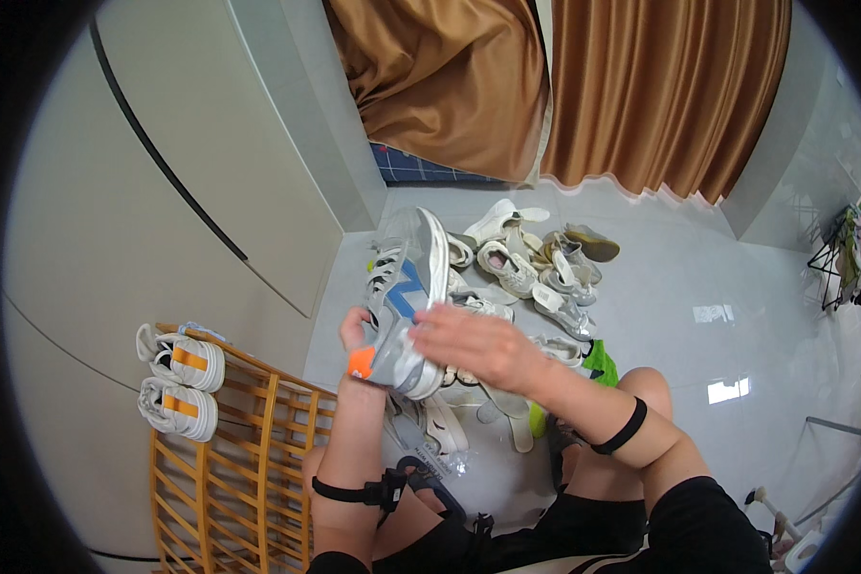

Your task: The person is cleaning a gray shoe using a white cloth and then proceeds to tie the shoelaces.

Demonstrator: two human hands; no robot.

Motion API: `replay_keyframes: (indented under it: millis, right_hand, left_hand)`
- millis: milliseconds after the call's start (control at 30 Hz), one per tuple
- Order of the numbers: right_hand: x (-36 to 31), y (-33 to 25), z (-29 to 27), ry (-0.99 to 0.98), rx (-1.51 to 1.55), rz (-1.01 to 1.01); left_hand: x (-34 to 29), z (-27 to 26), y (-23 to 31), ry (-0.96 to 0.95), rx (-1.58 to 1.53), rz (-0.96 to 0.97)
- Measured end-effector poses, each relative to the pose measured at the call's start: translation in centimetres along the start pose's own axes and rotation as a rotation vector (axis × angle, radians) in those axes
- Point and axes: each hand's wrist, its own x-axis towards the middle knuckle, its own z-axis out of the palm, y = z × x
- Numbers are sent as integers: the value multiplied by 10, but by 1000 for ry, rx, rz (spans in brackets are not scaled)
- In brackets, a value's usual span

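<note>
In the head view, the left hand point(354, 330), partly hidden, has its grip closed on a grey shoe point(413, 263), which it holds raised, toe up, over the floor point(660, 316). The right hand point(483, 349), slightly blurred, lays its outstretched fingers against the shoe's side near the heel, its grip not clasped. Beyond lie jumbled shoes point(509, 270); two pale trainers point(197, 365) rest on a wooden rack point(270, 411) at left.
</note>
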Motion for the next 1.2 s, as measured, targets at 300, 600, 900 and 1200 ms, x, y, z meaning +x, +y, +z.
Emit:
replay_keyframes:
  millis: [300, 600, 900, 1200]
  right_hand:
    - [-8, 55, -45, 145, -372, 244]
    - [-5, 2, -5, -19, -58, 194]
    - [-8, 45, -34, 141, -302, 280]
    - [-13, 1, 8, -35, -66, 288]
  left_hand:
    - [-2, 18, -17, 262, 308, -51]
    - [-4, 18, -16, 244, 306, 70]
    - [-6, 22, -23, 227, 364, -23]
    - [0, 9, -20, 276, 306, 151]
